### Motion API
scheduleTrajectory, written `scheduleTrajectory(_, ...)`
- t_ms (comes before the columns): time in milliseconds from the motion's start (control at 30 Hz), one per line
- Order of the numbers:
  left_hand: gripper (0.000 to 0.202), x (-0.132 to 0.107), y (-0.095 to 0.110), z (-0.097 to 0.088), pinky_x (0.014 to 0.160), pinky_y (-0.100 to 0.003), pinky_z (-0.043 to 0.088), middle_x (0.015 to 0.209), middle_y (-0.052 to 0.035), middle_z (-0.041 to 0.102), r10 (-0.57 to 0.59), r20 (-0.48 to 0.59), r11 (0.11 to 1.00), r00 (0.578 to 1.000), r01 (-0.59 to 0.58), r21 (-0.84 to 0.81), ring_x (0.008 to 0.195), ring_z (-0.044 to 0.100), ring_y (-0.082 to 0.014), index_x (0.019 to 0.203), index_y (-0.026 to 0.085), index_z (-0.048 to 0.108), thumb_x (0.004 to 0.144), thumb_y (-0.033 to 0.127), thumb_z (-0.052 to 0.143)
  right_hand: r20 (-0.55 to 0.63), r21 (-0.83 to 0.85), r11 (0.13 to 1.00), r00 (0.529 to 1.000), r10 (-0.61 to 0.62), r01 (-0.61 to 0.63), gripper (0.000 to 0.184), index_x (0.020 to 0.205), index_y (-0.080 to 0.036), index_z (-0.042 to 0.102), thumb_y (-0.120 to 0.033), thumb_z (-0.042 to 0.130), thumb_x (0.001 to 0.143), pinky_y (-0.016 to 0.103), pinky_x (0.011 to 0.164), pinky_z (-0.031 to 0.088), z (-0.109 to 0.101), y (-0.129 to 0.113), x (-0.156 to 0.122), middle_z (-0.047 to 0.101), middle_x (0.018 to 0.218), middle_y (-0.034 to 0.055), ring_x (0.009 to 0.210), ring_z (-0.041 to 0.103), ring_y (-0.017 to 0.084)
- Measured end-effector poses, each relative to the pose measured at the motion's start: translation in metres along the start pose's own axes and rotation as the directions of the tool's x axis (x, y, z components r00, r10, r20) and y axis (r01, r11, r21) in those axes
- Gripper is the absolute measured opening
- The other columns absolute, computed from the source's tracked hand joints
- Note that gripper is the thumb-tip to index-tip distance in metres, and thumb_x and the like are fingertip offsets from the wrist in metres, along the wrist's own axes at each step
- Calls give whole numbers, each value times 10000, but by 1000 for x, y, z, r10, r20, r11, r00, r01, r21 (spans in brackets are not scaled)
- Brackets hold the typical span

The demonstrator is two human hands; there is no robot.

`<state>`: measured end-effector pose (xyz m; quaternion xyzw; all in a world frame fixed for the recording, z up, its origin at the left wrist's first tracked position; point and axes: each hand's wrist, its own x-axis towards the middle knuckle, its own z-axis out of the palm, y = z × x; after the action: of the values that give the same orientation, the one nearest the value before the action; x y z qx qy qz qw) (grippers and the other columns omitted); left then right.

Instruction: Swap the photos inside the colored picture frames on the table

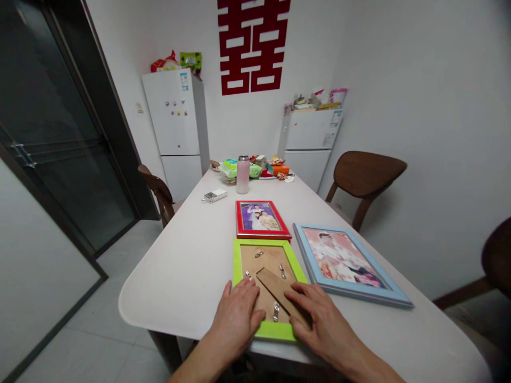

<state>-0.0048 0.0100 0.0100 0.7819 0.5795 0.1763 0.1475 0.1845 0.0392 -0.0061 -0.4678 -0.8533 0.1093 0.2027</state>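
A lime-green picture frame (265, 282) lies face down on the white table, its brown backing board (255, 271) showing several metal clips. My left hand (235, 319) rests flat on the lower left of the backing, fingers not curled around anything. My right hand (319, 319) lies over the lower end of a brown cardboard easel strut (277, 291) on the backing. Just beyond the green frame, a red frame (259, 221) lies face up with a photo of two people. To its right, a pale blue frame (343, 260) lies face up, also holding a photo.
A small white device (215, 196) and a pink-and-white thermos (242, 174) stand on the table, with a plate of packets (255, 171) at the far end. Wooden chairs (365, 175) flank the table. Two white fridges (175, 111) stand at the back, and a dark glass door (51, 133) is on the left.
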Motion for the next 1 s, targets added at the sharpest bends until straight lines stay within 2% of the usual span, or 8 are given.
scheduleTrajectory(200, 382, -6, -4, 5, 973, -464, 238, 1212, -119, 466, 57, -70, 998, 996, -56, 22, 1138, 387, -213, 1105, 141, 462, 746, 259, 516, -64, -19, 997, 995, -80, 79, 291, 963, -145, 596, -262, 424, 760, 363, 812, 371, -2, 12, 16, 554, 971, 113, 900, 476, 207)
scheduleTrajectory(333, 676, -11, -5, 7, 965, -496, 227, 1252, -152, 408, 85, -12, 996, 996, -84, 22, 1167, 334, -268, 1146, 124, 429, 603, 475, 628, -56, -137, 988, 995, -82, 74, 288, 970, -177, 594, -193, 384, 774, 340, 764, 366, 0, 23, 39, 538, 963, 102, 876, 460, 206)
scheduleTrajectory(400, 764, -12, -6, 9, 961, -504, 228, 1269, -166, 381, 73, 25, 997, 997, -74, 36, 1172, 322, -287, 1152, 112, 422, 537, 492, 668, -26, -192, 980, 998, -56, 50, 289, 961, -196, 596, -173, 386, 763, 332, 734, 362, 0, 25, 47, 529, 950, 98, 856, 456, 208)
scheduleTrajectory(500, 750, -11, -9, 11, 964, -499, 225, 1280, -172, 361, 61, 40, 996, 997, -63, 56, 1173, 320, -288, 1146, 103, 427, 534, 454, 683, 5, -226, 974, 999, -33, 33, 288, 936, -190, 596, -140, 393, 738, 313, 716, 352, -2, 26, 53, 520, 892, 94, 821, 449, 199)
scheduleTrajectory(700, 727, -11, -11, 12, 961, -493, 237, 1280, -163, 366, 64, 37, 997, 997, -66, 50, 1173, 321, -284, 1141, 104, 426, 557, 466, 664, 2, -197, 980, 1000, -30, 30, 211, 736, -151, 591, -113, 384, 716, 294, 724, 352, -4, 31, 53, 496, 794, 78, 791, 438, 181)
scheduleTrajectory(1000, 686, -12, -14, 16, 952, -488, 257, 1260, -155, 396, 103, -25, 995, 994, -103, 12, 1161, 339, -279, 1109, 123, 444, 547, 440, 680, -27, -114, 991, 997, -72, 68, 269, 779, -145, 636, -113, 375, 718, 328, 743, 386, -2, 40, 43, 524, 851, 101, 828, 465, 200)
